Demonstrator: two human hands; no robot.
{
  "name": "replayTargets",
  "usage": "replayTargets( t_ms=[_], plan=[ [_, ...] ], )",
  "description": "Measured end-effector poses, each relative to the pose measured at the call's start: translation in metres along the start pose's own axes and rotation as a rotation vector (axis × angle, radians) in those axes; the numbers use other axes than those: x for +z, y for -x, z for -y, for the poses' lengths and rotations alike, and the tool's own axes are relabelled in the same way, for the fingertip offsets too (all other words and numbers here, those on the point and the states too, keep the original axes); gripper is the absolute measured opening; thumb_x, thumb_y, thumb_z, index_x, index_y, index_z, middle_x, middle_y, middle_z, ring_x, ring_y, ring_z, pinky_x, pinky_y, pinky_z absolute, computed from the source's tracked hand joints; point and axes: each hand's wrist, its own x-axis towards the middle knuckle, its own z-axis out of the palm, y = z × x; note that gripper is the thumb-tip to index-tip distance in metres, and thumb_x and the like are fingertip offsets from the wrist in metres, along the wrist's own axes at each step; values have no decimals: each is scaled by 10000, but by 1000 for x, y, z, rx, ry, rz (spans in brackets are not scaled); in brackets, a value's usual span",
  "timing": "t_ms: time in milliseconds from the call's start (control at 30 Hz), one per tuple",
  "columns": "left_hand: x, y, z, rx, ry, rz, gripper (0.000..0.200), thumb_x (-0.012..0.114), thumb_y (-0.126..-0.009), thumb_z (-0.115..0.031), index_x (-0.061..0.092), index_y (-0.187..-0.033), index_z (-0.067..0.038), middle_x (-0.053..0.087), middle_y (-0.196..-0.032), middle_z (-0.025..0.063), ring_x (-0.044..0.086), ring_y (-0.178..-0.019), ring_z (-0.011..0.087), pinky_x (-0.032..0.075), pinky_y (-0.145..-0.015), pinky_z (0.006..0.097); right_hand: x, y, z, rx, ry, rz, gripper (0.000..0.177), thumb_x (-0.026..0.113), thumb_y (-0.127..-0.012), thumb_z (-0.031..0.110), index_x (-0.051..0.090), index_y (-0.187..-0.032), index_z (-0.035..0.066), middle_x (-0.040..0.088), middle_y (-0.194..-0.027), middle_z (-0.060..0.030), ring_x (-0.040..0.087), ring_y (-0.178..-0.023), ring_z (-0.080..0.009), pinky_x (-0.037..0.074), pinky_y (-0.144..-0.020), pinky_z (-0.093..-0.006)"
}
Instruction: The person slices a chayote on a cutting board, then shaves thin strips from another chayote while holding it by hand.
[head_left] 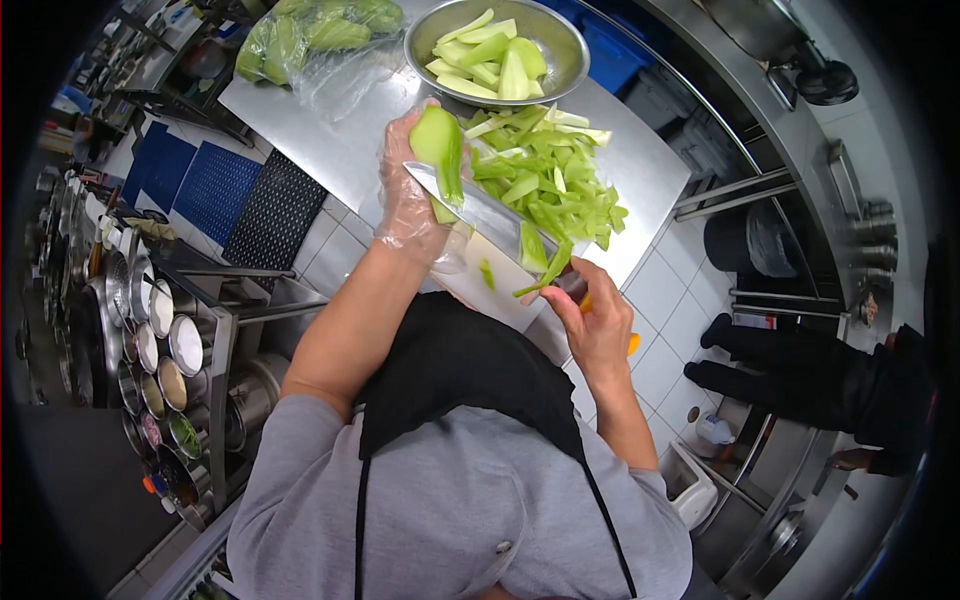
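Observation:
My left hand [408, 190], in a clear plastic glove, is closed around a pale green vegetable piece [432, 140] with a smooth rounded top. A broad kitchen knife [490, 213] lies across the front of that piece, its tip close to my left fingers. My right hand [598, 318] grips its dark handle near the table's front edge. Strips of green peel [530, 250] cling to the blade near the handle. Beneath the knife is a white cutting board [497, 265] with a small green scrap on it. A heap of green peelings [560, 185] spreads just beyond the blade.
A metal bowl [575, 68] of peeled pale green wedges stands at the table's far side. Left of it lies a plastic bag [320, 45] of whole green vegetables. Food containers [187, 345] line the left station. Another person in dark clothes [800, 360] stands at the right.

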Motion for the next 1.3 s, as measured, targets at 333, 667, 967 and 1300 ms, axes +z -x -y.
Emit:
replayTargets(
  t_ms=[333,667,967,1300],
  plan=[
    [-6,-7,-2,64,20,-33,278,639,-925,-294,644,-1097,-76,624,-807,74,601,-667,206,540,-614,314,7,-4,1,-43,43,-46,523,856,-792,410,680,-1149,70,664,-724,-62,671,-543,-170,507,-482,-311],
    [-13,-4,15,72,43,1,273,634,-939,-304,650,-1096,-82,631,-818,63,605,-674,199,536,-627,307,11,-16,4,-68,85,-82,546,852,-780,440,681,-1145,71,647,-714,-42,669,-541,-165,507,-477,-313],
    [-9,11,29,58,-26,-52,466,495,-1057,-433,622,-1299,-55,691,-1002,72,688,-889,206,585,-800,346,13,-31,8,10,20,-79,485,859,-815,333,666,-1152,41,710,-842,-106,690,-620,-202,533,-573,-318],
    [-9,-10,-1,-64,-33,-16,301,578,-991,-303,632,-1048,-12,633,-887,96,597,-718,202,532,-651,317,-3,0,-10,138,-36,83,477,861,-814,340,681,-1132,34,714,-850,-125,689,-614,-221,530,-556,-336]
  ],
)
